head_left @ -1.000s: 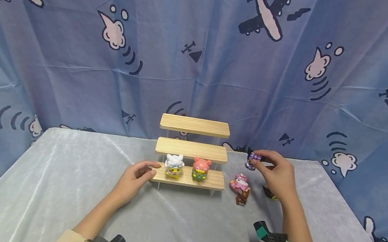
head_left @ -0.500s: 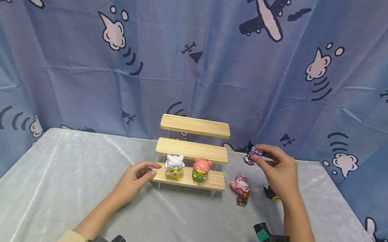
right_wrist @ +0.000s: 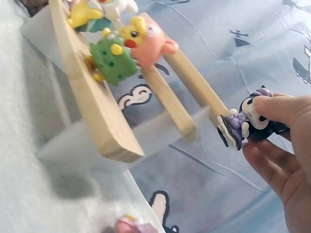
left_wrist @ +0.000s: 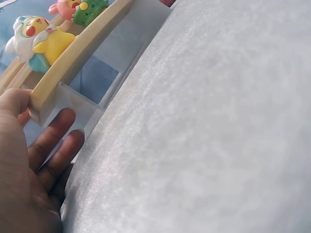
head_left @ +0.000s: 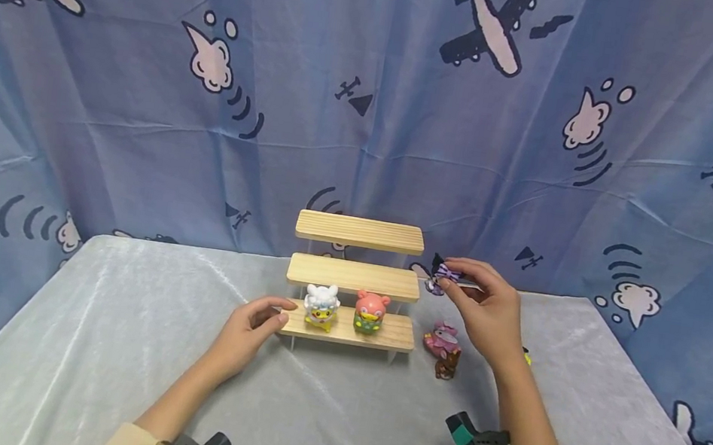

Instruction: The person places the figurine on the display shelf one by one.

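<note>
A three-tier wooden display stand with clear supports stands at the table's back. On its bottom step sit a white-hooded yellow figurine and a pink-and-green figurine. With thumb and index finger, my left hand holds the left end of that bottom step; its other fingers hang below, as the left wrist view shows. My right hand pinches a black-and-purple figurine by the head, raised right of the middle step. In the right wrist view its face and purple dress show.
On the table, right of the stand, a pink figurine lies against a small brown one. Another figurine, mostly hidden behind my right wrist, shows a bit of yellow. A blue patterned curtain hangs behind the grey cloth-covered table.
My right hand has lifted the black-and-purple figurine slightly and carried it left toward the stand. The left hand stays at the bottom step.
</note>
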### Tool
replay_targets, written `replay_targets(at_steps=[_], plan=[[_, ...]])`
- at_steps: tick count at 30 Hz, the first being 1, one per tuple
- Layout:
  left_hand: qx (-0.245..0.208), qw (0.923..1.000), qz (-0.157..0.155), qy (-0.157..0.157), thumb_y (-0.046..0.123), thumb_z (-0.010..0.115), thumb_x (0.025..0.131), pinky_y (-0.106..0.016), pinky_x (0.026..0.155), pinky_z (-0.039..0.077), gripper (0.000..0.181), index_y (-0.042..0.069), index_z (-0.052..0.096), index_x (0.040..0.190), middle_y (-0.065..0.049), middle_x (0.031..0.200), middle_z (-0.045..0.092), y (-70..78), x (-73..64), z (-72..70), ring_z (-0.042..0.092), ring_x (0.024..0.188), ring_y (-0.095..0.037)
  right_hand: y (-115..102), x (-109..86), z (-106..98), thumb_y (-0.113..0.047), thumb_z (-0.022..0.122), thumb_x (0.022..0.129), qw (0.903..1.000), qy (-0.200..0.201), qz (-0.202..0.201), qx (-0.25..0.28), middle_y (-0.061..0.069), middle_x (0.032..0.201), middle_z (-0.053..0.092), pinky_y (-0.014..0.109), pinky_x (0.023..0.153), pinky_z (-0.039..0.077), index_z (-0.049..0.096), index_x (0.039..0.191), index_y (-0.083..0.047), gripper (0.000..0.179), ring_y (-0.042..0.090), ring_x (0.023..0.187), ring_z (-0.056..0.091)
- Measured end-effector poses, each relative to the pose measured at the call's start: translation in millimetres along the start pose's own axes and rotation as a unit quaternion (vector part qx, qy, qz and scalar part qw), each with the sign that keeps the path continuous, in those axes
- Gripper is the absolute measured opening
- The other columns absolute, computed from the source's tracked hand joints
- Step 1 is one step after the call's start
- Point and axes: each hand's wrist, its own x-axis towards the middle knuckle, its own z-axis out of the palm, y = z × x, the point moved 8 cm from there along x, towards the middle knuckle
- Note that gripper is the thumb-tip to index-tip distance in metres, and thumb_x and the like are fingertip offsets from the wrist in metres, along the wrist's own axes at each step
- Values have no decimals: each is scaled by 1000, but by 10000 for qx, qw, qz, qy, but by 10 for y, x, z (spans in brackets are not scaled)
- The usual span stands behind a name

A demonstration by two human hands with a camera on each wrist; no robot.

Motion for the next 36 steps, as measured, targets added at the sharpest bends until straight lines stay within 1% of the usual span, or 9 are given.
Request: replay_targets(at_steps=[4,10,17,21,24,28,32,34,36], plan=[[20,10000,21,0,20,64,100,-22,78,51,21,10,71,117,-12,114,72,-2,-2,-6,63,87,-3,-3,13,88,-5,71,93,10000,21,-70,-7,14,121,68,7,81,51,71,118,-2,25,-12,102,59],[91,9997,-212,-45,24,64,100,-23,76,49,20,16,71,118,-8,112,73,-32,-3,-11,64,88,-7,-22,32,158,-4,71,93,9998,155,-92,115,13,122,68,8,84,52,72,117,-2,24,-10,104,59],[95,9998,-191,-58,24,63,100,-24,78,50,22,15,70,119,-9,114,73,-11,-8,-12,64,90,-7,-36,38,263,-1,72,91,9997,57,-199,127,14,122,68,16,86,56,71,116,-1,25,-7,105,60],[98,9997,-221,-52,24,64,100,-24,79,50,21,16,70,119,-8,117,72,-6,-10,-13,64,91,-7,-22,33,336,0,72,91,9996,-43,-240,132,15,122,68,15,84,55,71,117,-1,26,-8,106,60],[109,9996,-235,-58,25,64,100,-24,79,50,22,16,70,119,-8,117,72,-11,-8,-12,64,91,-7,-11,28,372,-2,73,91,9997,-98,-232,62,14,122,68,16,84,56,71,118,-3,27,-5,107,60],[133,9996,-248,-74,25,64,100,-24,79,50,22,16,70,119,-8,117,72,-9,-10,-11,64,91,-7,0,22,397,-6,74,91,9996,-196,-196,-84,12,123,68,26,83,59,70,120,-6,29,4,108,63],[140,9996,-245,-68,25,63,100,-25,80,50,22,16,70,119,-8,115,73,1,-12,-12,64,91,-8,12,21,418,-10,74,92,9994,-312,-142,-37,11,123,69,38,84,60,69,122,-7,30,2,105,64],[128,9996,-243,-56,24,63,100,-25,80,50,22,16,70,119,-8,115,72,6,-11,-13,64,91,-8,25,17,427,-11,73,93,9993,-361,-74,46,11,121,70,34,85,60,68,123,-8,30,0,102,64],[116,9996,-246,-49,24,63,100,-25,80,51,22,16,70,119,-8,116,72,4,-9,-10,64,91,-8,45,17,433,-11,72,94,9991,-398,40,150,11,120,71,26,86,58,67,123,-8,30,-2,100,65]])
